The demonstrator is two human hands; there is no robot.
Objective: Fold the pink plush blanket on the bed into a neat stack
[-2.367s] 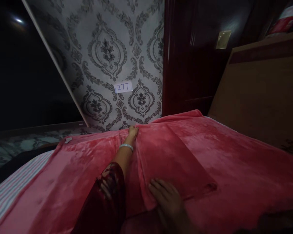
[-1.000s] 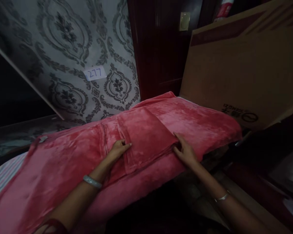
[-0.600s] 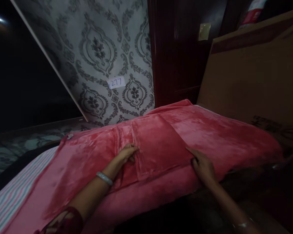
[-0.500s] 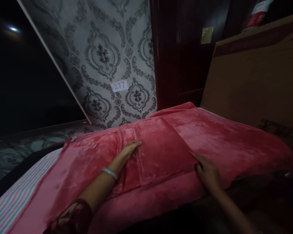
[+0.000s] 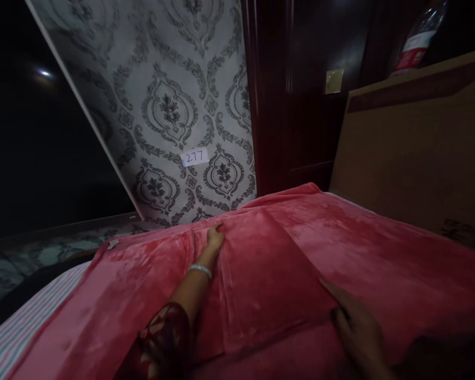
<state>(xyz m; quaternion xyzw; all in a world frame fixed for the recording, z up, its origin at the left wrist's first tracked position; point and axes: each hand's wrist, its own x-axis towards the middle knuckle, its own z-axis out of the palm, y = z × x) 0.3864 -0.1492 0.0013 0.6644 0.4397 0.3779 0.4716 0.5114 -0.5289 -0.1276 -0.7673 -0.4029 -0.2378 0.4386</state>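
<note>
A plush red blanket lies spread out, with a folded panel in its middle. At the far left edge of that panel is my left hand, its fingers curled closed on the fabric; a pale bracelet circles the wrist. My right hand is at the panel's near right corner, index finger along the edge and thumb lower down, with the cloth's corner between them. Its other fingers are hidden beneath the hand. A small white tag shows at the blanket's far left corner.
Striped bedding shows at the left under the blanket. Behind stands a patterned wall with a paper label reading 277. A large cardboard box is at the right, with a plastic bottle above its edge.
My left hand has slid away from me along the panel's left edge toward its far end. My right hand stays at the near right corner. The view has tilted up slightly.
</note>
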